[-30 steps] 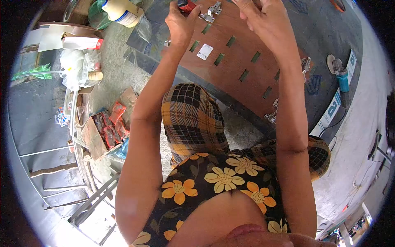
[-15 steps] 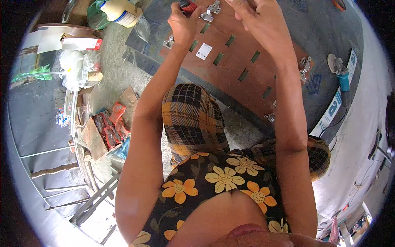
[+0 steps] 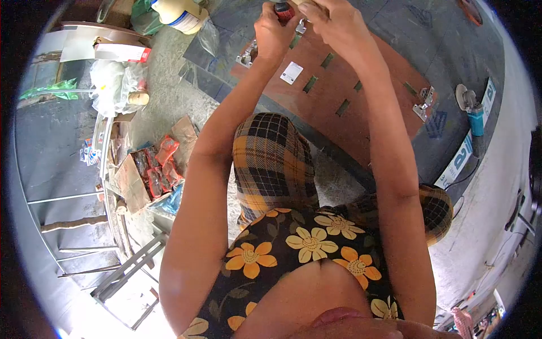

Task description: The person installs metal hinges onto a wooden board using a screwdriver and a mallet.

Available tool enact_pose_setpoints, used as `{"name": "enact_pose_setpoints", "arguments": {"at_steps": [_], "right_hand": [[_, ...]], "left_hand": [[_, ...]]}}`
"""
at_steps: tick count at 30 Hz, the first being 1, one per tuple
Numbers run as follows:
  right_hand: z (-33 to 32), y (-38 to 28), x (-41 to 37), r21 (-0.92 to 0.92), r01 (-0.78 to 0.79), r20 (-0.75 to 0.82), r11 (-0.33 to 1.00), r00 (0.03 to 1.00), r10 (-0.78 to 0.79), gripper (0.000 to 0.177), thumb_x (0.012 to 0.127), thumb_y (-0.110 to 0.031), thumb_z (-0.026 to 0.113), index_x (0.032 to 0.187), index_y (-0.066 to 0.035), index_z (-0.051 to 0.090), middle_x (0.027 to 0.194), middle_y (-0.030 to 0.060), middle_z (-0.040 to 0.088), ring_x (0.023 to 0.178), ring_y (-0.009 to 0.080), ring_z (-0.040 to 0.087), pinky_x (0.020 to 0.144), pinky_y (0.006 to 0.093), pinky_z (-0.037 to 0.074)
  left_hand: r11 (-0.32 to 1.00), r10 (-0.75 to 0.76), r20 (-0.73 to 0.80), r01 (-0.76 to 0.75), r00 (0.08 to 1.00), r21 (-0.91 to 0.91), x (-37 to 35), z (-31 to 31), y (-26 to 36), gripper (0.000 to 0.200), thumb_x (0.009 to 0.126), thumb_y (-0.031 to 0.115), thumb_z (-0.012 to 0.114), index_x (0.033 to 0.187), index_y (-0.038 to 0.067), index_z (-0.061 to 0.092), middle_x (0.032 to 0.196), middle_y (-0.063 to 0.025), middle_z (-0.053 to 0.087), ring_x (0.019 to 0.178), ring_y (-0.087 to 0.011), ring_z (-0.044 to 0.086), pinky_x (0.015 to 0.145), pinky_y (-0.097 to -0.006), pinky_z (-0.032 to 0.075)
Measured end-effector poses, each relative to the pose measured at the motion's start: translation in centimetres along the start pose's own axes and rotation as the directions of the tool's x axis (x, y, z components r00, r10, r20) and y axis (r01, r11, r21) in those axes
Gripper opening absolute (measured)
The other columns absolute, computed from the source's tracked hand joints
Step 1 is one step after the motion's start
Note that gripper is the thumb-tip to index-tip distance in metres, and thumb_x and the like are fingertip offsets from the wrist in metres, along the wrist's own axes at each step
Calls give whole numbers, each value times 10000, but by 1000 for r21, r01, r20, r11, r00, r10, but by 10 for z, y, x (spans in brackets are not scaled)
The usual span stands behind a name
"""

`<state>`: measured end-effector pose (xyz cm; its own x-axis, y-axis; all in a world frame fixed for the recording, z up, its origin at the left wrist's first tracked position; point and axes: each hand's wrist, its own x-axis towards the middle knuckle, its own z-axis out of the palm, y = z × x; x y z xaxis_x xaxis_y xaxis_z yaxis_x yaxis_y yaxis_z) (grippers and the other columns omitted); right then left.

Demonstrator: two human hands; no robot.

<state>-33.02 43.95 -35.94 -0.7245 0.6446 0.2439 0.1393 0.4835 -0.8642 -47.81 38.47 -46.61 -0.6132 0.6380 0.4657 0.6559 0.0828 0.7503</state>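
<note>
At the top of the view my left hand [image 3: 273, 35] is closed round a red and black handle [image 3: 284, 13], which looks like a screwdriver's; its far end is out of sight. Beside it, my right hand [image 3: 340, 25] has its fingers curled round a pale, wood-coloured piece [image 3: 309, 4], mostly hidden and cut off by the frame edge. Both hands are over a reddish-brown board [image 3: 333, 121] with green-edged slots. Metal hinges sit along its edges, one on the left [image 3: 247, 55] and one on the right [image 3: 423, 104]. A white label [image 3: 292, 73] lies on the board.
A teal angle grinder [image 3: 475, 120] with its cord lies right of the board. A white jug [image 3: 179, 16] stands at upper left. On the left are an opened carton [image 3: 132, 186] with red packets, plastic bags [image 3: 116, 85] and a metal frame [image 3: 127, 268].
My right hand has come leftward, close to my left hand, and a pale piece now shows at its fingers. The board and surroundings have shifted slightly right and down in view.
</note>
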Motion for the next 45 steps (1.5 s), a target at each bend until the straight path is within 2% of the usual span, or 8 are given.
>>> {"name": "enact_pose_setpoints", "arguments": {"at_steps": [3,6,9,12,15,18,22,45], "right_hand": [[-5,5,1,56,67,-15,996,998,-66,323,997,-288,564,1115,3,643,792,208,623,691,222,618,641,360,485],[1,18,0,73,161,-104,984,983,-153,343,1002,-296,556,1102,21,636,741,175,592,650,185,568,611,345,468],[-5,18,-3,92,65,-48,994,997,-61,346,1000,-297,560,1088,30,634,715,128,566,618,157,523,575,328,438],[-23,1,-10,39,-72,23,997,997,71,335,993,-294,571,1087,21,638,701,90,544,596,136,485,549,316,407],[-27,4,-14,0,20,-34,1000,999,-20,307,988,-277,578,1071,14,635,671,70,520,580,121,465,529,310,389],[-36,0,-19,36,31,-48,999,998,-30,277,986,-252,581,1061,11,627,644,62,504,577,117,471,525,307,394],[-47,-15,-23,16,-12,-68,1000,998,13,256,982,-228,585,1058,14,623,647,52,517,578,114,484,530,301,406],[-39,-7,-23,-38,50,-35,998,998,-51,228,974,-189,587,987,38,581,659,83,453,599,144,444,551,325,392]], "left_hand": [[998,62,26,-63,998,14,0,0,4,295,862,123,726,1021,-46,544,848,-191,705,727,-259,709,632,-363,560],[992,-116,167,124,979,-37,1,-8,19,314,872,150,717,1029,-59,543,797,-192,699,696,-255,703,617,-361,550],[1000,6,176,-9,984,16,6,-4,6,320,889,179,698,1022,-73,553,751,-192,688,628,-238,682,578,-360,537],[923,306,128,-327,943,202,23,3,-28,494,760,339,828,924,-39,555,782,-193,696,688,-275,705,642,-377,548],[940,201,103,-222,974,261,26,-2,-26,503,784,342,803,949,-66,559,765,-203,687,685,-299,702,643,-389,545],[975,118,271,-163,955,150,29,-15,-17,326,898,198,685,1004,-86,565,739,-189,683,579,-223,661,544,-358,528],[970,165,17,-165,986,178,17,-14,-2,499,782,316,802,985,-73,566,749,-192,686,681,-293,701,637,-381,545],[978,184,-40,-179,982,111,-1,1,-2,448,764,270,825,992,-29,582,755,-165,691,677,-310,701,615,-371,549]]}}
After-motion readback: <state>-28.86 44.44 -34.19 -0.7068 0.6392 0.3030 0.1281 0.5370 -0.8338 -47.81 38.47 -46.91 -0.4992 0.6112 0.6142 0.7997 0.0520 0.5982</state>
